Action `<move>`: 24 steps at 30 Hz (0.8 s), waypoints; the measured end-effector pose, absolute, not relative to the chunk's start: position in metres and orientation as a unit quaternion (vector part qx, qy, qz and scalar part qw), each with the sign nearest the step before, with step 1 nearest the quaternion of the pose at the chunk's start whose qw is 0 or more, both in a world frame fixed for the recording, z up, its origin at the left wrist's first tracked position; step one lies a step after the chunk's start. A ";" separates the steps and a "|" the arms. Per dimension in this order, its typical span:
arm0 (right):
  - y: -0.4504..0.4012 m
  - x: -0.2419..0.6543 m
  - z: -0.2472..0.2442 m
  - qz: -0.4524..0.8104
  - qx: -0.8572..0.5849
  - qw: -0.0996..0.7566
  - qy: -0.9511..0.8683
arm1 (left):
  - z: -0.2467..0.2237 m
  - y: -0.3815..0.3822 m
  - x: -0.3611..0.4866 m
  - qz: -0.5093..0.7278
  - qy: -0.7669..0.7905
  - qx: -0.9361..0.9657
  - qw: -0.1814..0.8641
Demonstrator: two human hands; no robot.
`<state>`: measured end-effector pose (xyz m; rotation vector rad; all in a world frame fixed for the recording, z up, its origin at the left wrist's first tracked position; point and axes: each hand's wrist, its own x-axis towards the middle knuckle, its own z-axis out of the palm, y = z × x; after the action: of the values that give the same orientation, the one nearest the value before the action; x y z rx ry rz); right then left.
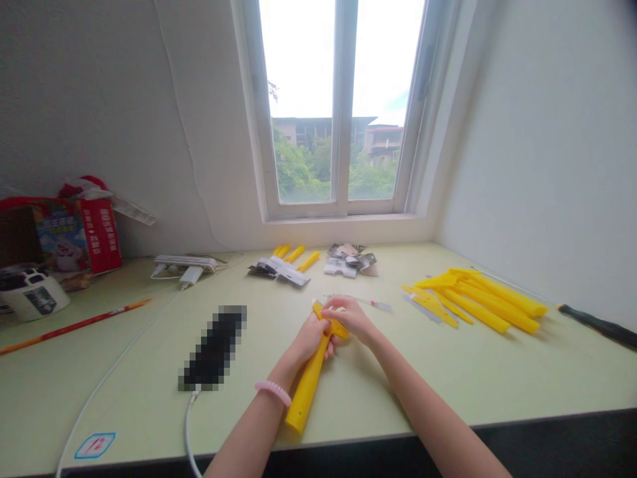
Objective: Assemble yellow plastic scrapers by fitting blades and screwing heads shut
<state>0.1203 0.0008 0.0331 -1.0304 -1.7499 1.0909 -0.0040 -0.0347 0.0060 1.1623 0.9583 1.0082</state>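
A yellow plastic scraper (309, 385) slants over the table in front of me, its long handle toward the near edge and its wide head away from me. My left hand (309, 340) is wrapped round it just below the head. Over the head, my right hand (348, 317) has its fingers bent together in a pinch, touching the scraper; anything small between the fingertips is hidden. Just beyond my right hand lies a thin screwdriver (381, 305) with a clear handle and a red ring.
Several yellow handles (490, 302) and flat yellow pieces (434, 307) lie at right, near a black-handled tool (600, 325). Packaged yellow-handled tools (281, 269) and loose packets (351, 260) lie at the back. Left are a blurred-out phone (213, 348) with its cable, a power strip (186, 264) and a mug (37, 295).
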 end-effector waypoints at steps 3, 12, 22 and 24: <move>-0.001 0.121 0.035 0.426 -0.394 0.405 -0.707 | 0.005 -0.035 -0.004 0.437 0.419 0.505 0.615; -0.001 0.118 0.028 0.547 -0.387 0.386 -0.634 | 0.005 -0.034 -0.003 0.429 0.417 0.500 0.626; 0.038 0.152 0.009 0.206 -0.567 0.392 -0.694 | 0.008 -0.030 -0.007 0.477 0.439 0.463 0.605; 0.038 0.151 0.006 0.176 -0.565 0.360 -0.721 | 0.007 -0.027 -0.009 0.499 0.463 0.437 0.588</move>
<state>0.1506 0.0377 0.0056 -1.4568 -1.8579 0.4546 -0.0093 -0.0271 0.0073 1.0189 1.0775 1.1628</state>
